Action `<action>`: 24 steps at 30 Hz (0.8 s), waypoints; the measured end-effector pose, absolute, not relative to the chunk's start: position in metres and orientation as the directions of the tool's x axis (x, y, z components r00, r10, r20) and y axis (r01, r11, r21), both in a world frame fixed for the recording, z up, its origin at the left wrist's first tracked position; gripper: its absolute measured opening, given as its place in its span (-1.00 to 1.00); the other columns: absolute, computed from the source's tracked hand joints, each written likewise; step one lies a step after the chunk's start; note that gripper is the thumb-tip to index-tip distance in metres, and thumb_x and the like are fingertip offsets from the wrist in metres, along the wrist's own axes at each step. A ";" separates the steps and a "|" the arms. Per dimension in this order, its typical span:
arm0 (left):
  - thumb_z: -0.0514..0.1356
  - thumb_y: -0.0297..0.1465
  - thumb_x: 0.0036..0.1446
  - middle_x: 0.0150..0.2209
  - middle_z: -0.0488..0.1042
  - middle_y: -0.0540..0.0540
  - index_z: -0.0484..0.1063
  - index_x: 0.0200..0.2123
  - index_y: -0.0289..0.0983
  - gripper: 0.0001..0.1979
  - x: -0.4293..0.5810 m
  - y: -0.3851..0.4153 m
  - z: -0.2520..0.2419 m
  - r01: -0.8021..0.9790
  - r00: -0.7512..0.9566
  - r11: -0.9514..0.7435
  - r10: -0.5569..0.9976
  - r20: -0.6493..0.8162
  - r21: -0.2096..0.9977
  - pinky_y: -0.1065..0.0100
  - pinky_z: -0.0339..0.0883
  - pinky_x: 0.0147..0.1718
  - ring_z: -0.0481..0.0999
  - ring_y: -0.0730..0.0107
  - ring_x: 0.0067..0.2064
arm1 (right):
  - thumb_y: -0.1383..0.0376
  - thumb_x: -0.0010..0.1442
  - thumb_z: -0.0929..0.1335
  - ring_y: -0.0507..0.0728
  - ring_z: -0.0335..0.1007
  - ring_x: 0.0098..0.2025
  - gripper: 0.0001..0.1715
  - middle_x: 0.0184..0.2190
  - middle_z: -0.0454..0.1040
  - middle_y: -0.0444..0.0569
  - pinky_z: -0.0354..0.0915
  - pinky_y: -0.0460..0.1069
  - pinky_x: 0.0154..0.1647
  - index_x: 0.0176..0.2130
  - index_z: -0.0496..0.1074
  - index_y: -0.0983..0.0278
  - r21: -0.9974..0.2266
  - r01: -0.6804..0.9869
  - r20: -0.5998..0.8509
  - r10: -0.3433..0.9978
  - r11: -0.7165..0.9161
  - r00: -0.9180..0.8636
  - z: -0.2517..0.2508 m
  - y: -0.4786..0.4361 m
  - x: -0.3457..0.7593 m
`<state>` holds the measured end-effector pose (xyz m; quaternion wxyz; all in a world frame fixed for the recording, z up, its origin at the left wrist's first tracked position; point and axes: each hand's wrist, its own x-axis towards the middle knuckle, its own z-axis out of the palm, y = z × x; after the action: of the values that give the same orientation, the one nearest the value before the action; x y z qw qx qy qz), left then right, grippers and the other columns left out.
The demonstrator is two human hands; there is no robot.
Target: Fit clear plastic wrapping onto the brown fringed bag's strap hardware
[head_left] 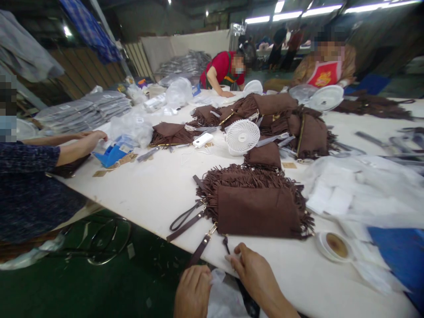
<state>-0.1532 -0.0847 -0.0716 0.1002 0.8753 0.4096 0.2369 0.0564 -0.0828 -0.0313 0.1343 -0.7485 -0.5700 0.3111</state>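
A brown fringed bag [260, 212] lies on the white table in front of me, with dark straps [201, 247] and gold clips at its left side. Low in the view, my left hand [192, 291] is closed with curled fingers, beside one strap's lower end. Its fingertips meet a clear plastic bag [221, 296] at the table edge; what they grip is hidden. My right hand [258, 276] is closed in a pinch near a short black cord [226, 245] hanging from the fringed bag. Whatever sits between thumb and finger is too small to name.
More brown fringed bags [278, 106] are piled behind a white fan [243, 136]. A tape roll [334, 247] and white plastic [361, 190] lie at right. On the left, a co-worker's hand [96, 136] is near a blue tape dispenser [114, 152]. Two people work across the table.
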 end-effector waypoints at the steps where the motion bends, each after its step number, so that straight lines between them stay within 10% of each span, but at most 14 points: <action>1: 0.03 -0.53 0.21 -0.31 0.45 -0.09 0.31 -0.31 -0.24 -0.89 -0.154 -0.085 -0.073 0.672 0.545 -0.637 0.771 0.330 0.379 0.21 0.27 -0.26 0.43 0.27 -0.26 | 0.18 0.22 0.25 0.22 0.50 -0.31 -0.75 -0.37 0.57 0.06 0.14 -0.02 -0.36 -0.16 0.33 0.27 -0.507 0.803 -0.326 0.932 -0.313 0.158 -0.034 -0.079 0.051; 5: 0.01 -0.50 0.22 -0.30 0.45 -0.08 0.32 -0.30 -0.24 -0.88 -0.158 -0.086 -0.074 0.686 0.525 -0.611 0.791 0.313 0.395 0.22 0.29 -0.26 0.43 0.27 -0.27 | 0.25 0.15 0.30 0.27 0.50 -0.27 -0.72 -0.33 0.57 0.15 0.11 0.00 -0.38 -0.14 0.33 0.33 -0.378 0.878 -0.363 0.919 -0.294 0.152 -0.040 -0.065 0.039; 11: 0.00 -0.47 0.24 -0.29 0.47 -0.08 0.34 -0.26 -0.23 -0.87 -0.163 -0.082 -0.068 0.716 0.492 -0.569 0.822 0.287 0.404 0.26 0.33 -0.25 0.45 0.28 -0.24 | 0.20 0.11 0.30 0.12 0.40 -0.37 -0.82 -0.45 0.53 0.00 0.07 -0.04 -0.41 -0.45 0.31 0.25 -0.556 0.764 -0.419 0.904 -0.327 0.082 -0.044 -0.056 0.054; 18: 0.02 -0.47 0.23 -0.29 0.48 -0.06 0.34 -0.27 -0.21 -0.88 -0.162 -0.078 -0.068 0.713 0.447 -0.526 0.850 0.278 0.463 0.26 0.36 -0.24 0.47 0.29 -0.24 | 0.13 0.07 0.32 -0.09 -0.03 -0.77 -0.76 -0.56 0.51 -0.13 -0.12 -0.12 -0.74 -0.36 0.23 0.23 -0.760 0.085 -0.649 0.759 -0.645 -0.044 -0.054 -0.059 0.054; 24: 0.00 -0.46 0.24 -0.29 0.48 -0.08 0.35 -0.27 -0.22 -0.86 -0.163 -0.077 -0.063 0.702 0.448 -0.524 0.851 0.273 0.482 0.25 0.36 -0.24 0.47 0.26 -0.23 | -0.04 0.13 0.34 -0.18 0.04 -0.74 -0.53 -0.37 0.55 0.02 -0.01 -0.18 -0.71 -0.35 0.35 0.34 -0.762 -0.216 -0.561 0.788 -0.611 -0.252 -0.050 -0.062 0.057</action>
<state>-0.1628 -0.0767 -0.0632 0.1511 0.8375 0.4637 0.2465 0.0573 -0.0617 -0.0495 0.3396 -0.5088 -0.2814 0.7393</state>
